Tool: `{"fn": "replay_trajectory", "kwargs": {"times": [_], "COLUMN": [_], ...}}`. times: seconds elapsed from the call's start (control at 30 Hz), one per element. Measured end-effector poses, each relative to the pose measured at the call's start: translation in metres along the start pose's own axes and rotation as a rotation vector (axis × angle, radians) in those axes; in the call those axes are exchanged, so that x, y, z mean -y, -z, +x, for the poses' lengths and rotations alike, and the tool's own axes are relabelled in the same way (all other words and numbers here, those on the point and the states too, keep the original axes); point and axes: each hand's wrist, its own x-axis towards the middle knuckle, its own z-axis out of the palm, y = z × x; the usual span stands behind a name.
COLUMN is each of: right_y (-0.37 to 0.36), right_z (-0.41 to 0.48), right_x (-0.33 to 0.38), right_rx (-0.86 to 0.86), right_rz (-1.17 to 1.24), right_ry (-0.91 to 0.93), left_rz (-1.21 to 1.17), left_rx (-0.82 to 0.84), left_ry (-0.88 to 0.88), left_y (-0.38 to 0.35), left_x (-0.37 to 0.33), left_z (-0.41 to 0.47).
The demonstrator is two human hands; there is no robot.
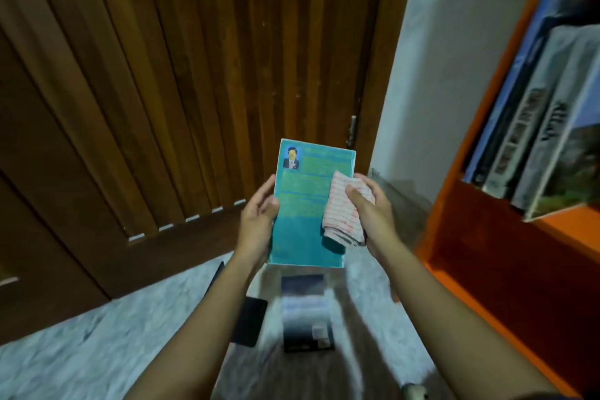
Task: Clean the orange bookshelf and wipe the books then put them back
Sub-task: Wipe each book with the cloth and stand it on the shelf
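The teal book (308, 204) is held up in mid-air at the centre of the view, back cover facing the person. The left hand (258, 217) grips it along its 9 o'clock edge, thumb on the cover and fingers behind. The right hand (367, 204) is curled round a bunched striped cloth (344, 208) and presses it onto the cover's 3 o'clock side.

The main risk, as I judge it, lies in that one-sided grip. Cloth pressure on the far edge could twist the book about the left hand's hold. If it slips, it falls toward 6 o'clock, onto the dark book (305, 312) lying on the floor (97, 334) right below.

The cloth is wadded thick, so a pass may clean only a strip and leave the upper cover near 12 o'clock untouched. Its loose tail hangs toward 5 o'clock and could snag a corner.

At 3 o'clock the orange bookshelf (441, 211) holds a row of tall books (535, 127) that lean rather than stand upright. Sliding the teal book back beside them — or wiping that shelf board — could tip the row over.

A second dark flat thing (250, 321) lies at 7 o'clock on the floor — too blurred to name. Both floor items sit close under the arms and could be stepped on.
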Motion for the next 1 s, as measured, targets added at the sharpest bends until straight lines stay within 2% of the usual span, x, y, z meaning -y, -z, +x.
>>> {"fn": "replay_trajectory", "kwargs": {"times": [0.2,0.27,0.4,0.47,0.53,0.67,0.73,0.83,0.87,0.93,1.0], "right_y": [-0.003,-0.010,-0.040,-0.045,-0.035,-0.005,-0.011,-0.028,-0.029,-0.019,-0.002], "right_z": [-0.019,-0.027,-0.049,-0.054,-0.048,-0.031,-0.036,-0.057,-0.062,-0.061,-0.051], "right_x": [0.094,0.115,0.135,0.138,0.141,0.140,0.136,0.121,0.116,0.110,0.110], "right_rx": [-0.267,-0.308,-0.225,-0.252,-0.355,-0.630,-0.575,-0.260,-0.204,-0.267,-0.464], "right_rz": [0.077,-0.027,-0.371,-0.484,-0.465,-0.431,-0.393,-0.459,-0.515,-0.534,-0.449], "right_ry": [0.232,0.394,0.679,0.790,0.794,0.581,0.586,0.809,0.885,0.909,0.714], "left_rz": [0.122,0.126,0.109,0.073,-0.042,-0.165,-0.144,-0.198,-0.230,-0.286,-0.335], "left_rx": [-0.040,-0.031,0.027,0.027,0.017,-0.014,-0.002,0.023,0.026,0.027,0.020], "left_ry": [-0.244,-0.270,-0.350,-0.383,-0.365,-0.341,-0.330,-0.280,-0.268,-0.258,-0.251], "left_y": [-0.036,-0.049,-0.074,-0.079,-0.079,-0.079,-0.084,-0.089,-0.088,-0.085,-0.083], "left_x": [-0.066,-0.077,-0.089,-0.092,-0.095,-0.095,-0.095,-0.095,-0.095,-0.096,-0.096], "left_z": [-0.030,-0.041,-0.063,-0.069,-0.071,-0.071,-0.071,-0.068,-0.068,-0.067,-0.068]}}
